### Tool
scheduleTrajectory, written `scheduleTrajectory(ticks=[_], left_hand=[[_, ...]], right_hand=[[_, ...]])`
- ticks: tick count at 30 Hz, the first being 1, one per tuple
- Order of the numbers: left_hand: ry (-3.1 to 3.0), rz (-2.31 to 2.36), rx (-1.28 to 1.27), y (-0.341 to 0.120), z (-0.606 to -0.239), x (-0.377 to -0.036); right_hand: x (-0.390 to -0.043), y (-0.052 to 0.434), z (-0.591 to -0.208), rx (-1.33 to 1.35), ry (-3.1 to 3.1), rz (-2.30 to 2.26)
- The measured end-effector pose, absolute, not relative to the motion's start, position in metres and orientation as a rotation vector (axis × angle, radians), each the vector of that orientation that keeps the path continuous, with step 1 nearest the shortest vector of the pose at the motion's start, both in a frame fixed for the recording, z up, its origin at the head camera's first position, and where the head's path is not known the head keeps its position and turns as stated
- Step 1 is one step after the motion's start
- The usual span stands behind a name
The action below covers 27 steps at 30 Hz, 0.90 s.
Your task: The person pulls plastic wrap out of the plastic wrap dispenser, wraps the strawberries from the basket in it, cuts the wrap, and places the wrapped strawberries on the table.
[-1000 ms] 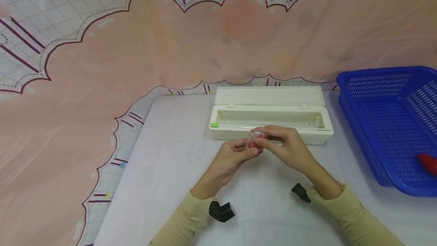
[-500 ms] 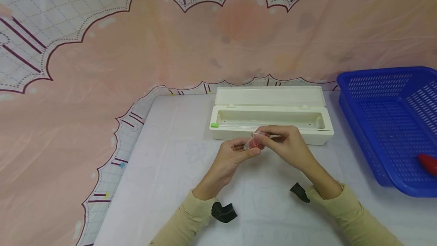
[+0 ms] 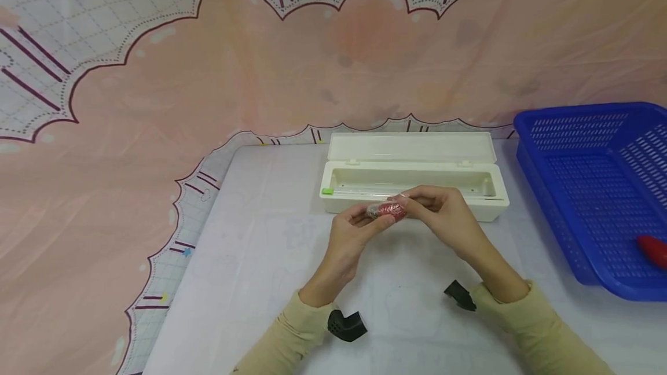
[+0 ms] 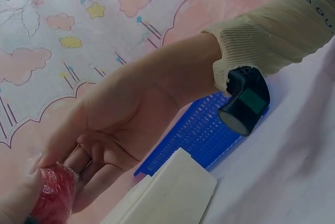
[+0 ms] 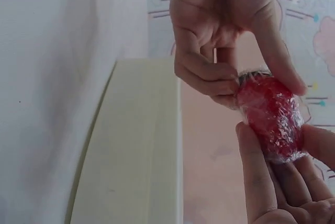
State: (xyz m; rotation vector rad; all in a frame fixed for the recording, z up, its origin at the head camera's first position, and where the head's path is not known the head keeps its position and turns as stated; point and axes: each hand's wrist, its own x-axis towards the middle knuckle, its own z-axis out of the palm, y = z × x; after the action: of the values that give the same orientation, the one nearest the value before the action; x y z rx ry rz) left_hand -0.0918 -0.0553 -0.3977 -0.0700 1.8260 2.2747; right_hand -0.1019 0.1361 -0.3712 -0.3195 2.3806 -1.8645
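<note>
A small red rounded object (image 3: 389, 210), dark at one end and wrapped in crinkled clear cling film, is between both hands in front of the long white box. My left hand (image 3: 348, 242) pinches its left, dark end between thumb and fingers. At the other end, my right hand (image 3: 447, 216) holds it with thumb and fingertips. The right wrist view shows glossy film tight round the red object (image 5: 272, 116), with thumbs and fingers at both ends. In the left wrist view the red object (image 4: 55, 190) is partly cut off by the frame corner.
The white cling film box (image 3: 417, 208) stands behind the hands, lid raised, with a green slider (image 3: 327, 191) on its front edge. A blue basket (image 3: 568, 219) at the right contains a red object (image 3: 652, 250). White cloth (image 3: 260, 282) covers the table.
The wrapped red object has turned from slanted to nearly level and shifted slightly left and up. The hands moved with it, and the right fingers changed their hold at its end.
</note>
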Motion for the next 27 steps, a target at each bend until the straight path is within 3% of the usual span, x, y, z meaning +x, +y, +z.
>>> scheduleTrajectory(ticks=[15,27], left_hand=[[2.023,2.394,-0.063,-0.052,-0.393,-0.093],[2.129,2.406,-0.032,-0.049,-0.388,-0.096]], right_hand=[[-0.095,0.13,-0.375,-0.331,2.593,-1.812],[-0.085,0.117,-0.38,-0.735,2.801,-1.388]])
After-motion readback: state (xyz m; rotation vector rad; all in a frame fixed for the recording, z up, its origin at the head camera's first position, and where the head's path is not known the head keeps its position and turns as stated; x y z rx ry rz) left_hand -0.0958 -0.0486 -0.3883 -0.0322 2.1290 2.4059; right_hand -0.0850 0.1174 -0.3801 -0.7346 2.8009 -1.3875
